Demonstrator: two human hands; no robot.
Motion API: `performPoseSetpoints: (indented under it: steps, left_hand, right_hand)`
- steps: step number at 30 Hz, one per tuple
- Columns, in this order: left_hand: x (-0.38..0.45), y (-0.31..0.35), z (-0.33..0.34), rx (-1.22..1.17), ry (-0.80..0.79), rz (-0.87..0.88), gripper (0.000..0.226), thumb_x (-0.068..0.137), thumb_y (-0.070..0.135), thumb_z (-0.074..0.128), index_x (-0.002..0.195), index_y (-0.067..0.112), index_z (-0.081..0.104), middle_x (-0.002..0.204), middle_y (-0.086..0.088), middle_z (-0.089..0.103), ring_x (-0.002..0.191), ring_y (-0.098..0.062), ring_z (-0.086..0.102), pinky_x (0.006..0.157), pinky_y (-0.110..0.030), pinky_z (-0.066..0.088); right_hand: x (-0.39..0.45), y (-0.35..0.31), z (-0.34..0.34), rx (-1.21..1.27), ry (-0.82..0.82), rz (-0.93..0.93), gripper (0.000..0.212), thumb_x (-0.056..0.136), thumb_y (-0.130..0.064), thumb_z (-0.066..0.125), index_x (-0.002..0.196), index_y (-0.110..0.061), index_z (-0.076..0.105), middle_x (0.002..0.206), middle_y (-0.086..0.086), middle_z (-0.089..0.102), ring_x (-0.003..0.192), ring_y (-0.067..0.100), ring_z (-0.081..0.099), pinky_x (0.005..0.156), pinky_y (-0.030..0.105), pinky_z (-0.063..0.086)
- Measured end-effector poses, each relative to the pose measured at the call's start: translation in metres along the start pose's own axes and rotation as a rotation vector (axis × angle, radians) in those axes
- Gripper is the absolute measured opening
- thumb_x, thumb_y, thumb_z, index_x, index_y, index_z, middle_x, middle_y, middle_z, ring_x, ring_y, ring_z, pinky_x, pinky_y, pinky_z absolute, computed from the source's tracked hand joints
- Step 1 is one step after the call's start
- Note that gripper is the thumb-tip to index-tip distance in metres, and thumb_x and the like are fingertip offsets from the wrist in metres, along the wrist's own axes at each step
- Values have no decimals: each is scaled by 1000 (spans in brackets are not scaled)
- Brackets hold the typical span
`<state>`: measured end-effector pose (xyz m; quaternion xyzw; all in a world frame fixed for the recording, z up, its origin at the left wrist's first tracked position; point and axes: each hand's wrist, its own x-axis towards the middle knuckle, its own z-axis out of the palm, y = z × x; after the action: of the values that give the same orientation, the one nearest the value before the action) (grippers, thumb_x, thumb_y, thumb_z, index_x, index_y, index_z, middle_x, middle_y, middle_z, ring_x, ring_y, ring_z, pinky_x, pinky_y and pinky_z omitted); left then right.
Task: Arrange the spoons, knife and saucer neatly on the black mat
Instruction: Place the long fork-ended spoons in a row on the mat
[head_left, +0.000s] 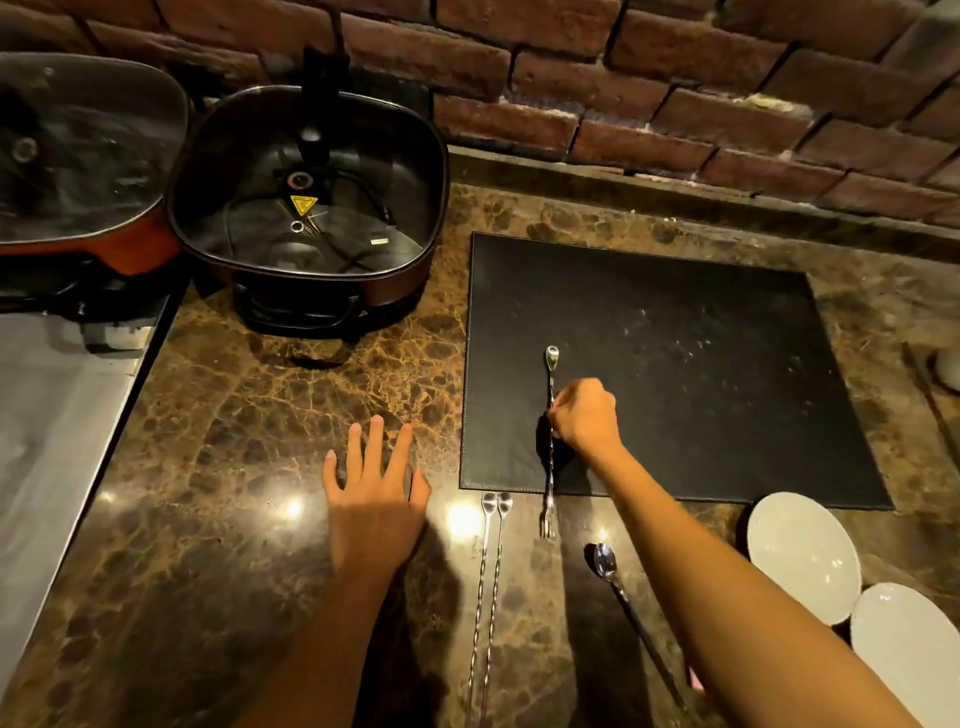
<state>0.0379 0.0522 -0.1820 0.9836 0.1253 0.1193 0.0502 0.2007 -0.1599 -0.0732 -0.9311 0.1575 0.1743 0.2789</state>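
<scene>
A black mat (701, 364) lies on the brown marble counter. My right hand (584, 415) pinches the twisted shaft of a long bar spoon (551, 374), whose bowl points away over the mat's left part and whose forked end hangs past the mat's near edge. My left hand (376, 488) rests flat and empty on the counter, left of the mat. Two more twisted long spoons (491, 561) lie side by side just in front of the mat. A larger spoon (613, 571) lies to their right, partly under my right arm. Two white saucers (800, 556) (904, 644) sit at the right.
A dark square electric pot (311, 208) stands at the back left of the counter, and a glass-lidded red pan (78, 156) is beside it. A steel surface (52, 441) borders the counter on the left. A brick wall (623, 93) runs along the back.
</scene>
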Motion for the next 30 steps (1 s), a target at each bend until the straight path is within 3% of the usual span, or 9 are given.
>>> performPoseSetpoints:
  steps: [5, 11, 16, 19, 24, 28, 30]
  left_hand:
    - [4, 0, -2, 3, -78, -19, 56, 102, 44, 25, 154, 28, 38, 164, -12, 36, 151, -33, 33, 119, -60, 25]
    - [3, 3, -6, -5, -38, -22, 53, 103, 41, 35, 152, 26, 44, 162, -12, 40, 151, -33, 36, 118, -60, 29]
    - [2, 5, -16, -26, -74, -42, 54, 104, 43, 30, 153, 27, 43, 163, -11, 38, 153, -31, 33, 120, -59, 27]
    - [6, 7, -22, -59, -153, -81, 59, 99, 47, 30, 154, 29, 38, 165, -8, 35, 154, -30, 29, 122, -58, 24]
    - [9, 7, -24, -85, -226, -99, 62, 98, 49, 27, 156, 31, 34, 167, -7, 31, 156, -29, 24, 122, -60, 22]
    - [8, 7, -24, -94, -230, -97, 62, 98, 50, 27, 156, 31, 34, 167, -6, 31, 156, -29, 24, 122, -59, 21]
    - [7, 7, -25, -98, -207, -95, 61, 98, 49, 29, 155, 30, 36, 166, -7, 32, 155, -29, 25, 122, -59, 21]
  right_hand:
    - [12, -4, 2, -125, -25, -90, 14, 85, -11, 61, 92, 0, 67, 104, 26, 65, 96, 45, 63, 73, 40, 51]
    - [-41, 16, 6, -52, 59, -159, 13, 90, -15, 61, 89, -3, 66, 93, 22, 70, 89, 40, 66, 72, 37, 49]
    - [-142, 61, 55, -24, -149, -66, 5, 89, -14, 63, 86, -10, 66, 89, 9, 69, 85, 24, 64, 80, 40, 53]
    - [-175, 72, 70, -47, -120, -64, 6, 90, -15, 60, 90, -10, 63, 90, 5, 65, 78, 17, 56, 69, 31, 47]
    - [-186, 66, 74, -137, -88, -120, 13, 89, -2, 50, 91, -5, 62, 86, 7, 66, 79, 24, 63, 65, 37, 51]
    - [-186, 69, 72, -105, -87, -128, 12, 84, 1, 50, 82, -4, 60, 79, 6, 63, 75, 21, 61, 57, 35, 43]
    - [-186, 71, 69, -37, -62, -110, 13, 82, 1, 51, 78, -7, 60, 72, -1, 59, 68, 13, 57, 52, 25, 39]
